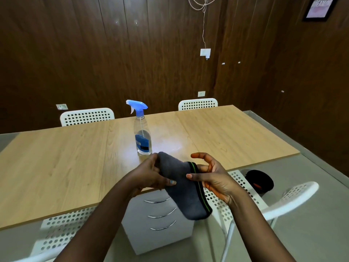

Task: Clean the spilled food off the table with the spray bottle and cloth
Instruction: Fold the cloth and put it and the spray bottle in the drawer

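Left hand (pixel 151 176): grips the grey cloth (pixel 181 188), held just in front of the spray bottle (pixel 142 133).
Right hand (pixel 213 178): thumb pinches the cloth's hem, other fingers loose.
Progress: worktop (pixel 66 157) shows no spill (likely wiped); bottle standing.

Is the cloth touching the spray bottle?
Cannot tell. In the head view the cloth, held up in both hands, overlaps the spray bottle base, hiding any gap.

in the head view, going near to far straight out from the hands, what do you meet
Grey cloth held between left hand and right hand → wet patch on the table → spray bottle → white chairs → wood-panelled wall.
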